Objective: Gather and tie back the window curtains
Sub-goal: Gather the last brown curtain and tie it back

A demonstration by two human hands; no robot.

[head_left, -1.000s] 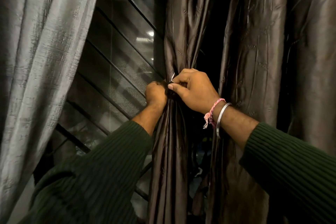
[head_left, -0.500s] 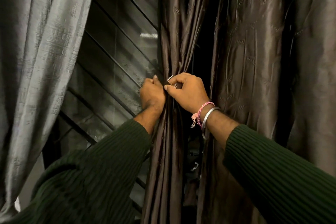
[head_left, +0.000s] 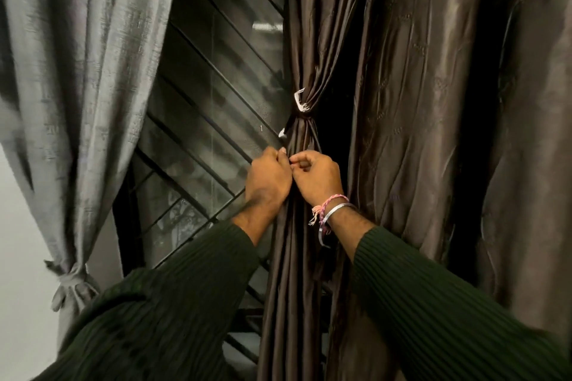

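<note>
below the tie (head_left: 299, 108) — both hands (head_left: 268, 182) grip curtain (head_left: 291, 257)

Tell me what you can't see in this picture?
- Head view: fingertips of left hand and right hand, curled away against the brown curtain.
- What they pinch: too small.
- Tie's knot: lost in folds.
- Grey curtain's top: cut off.

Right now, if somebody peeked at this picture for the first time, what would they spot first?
Probably the two hands in the middle: the left hand and right hand, fingers curled, side by side against the gathered brown curtain. Just above them a knot cinches it, with pale tie ends poking out. At far left, a grey curtain hangs knotted low down.
</note>
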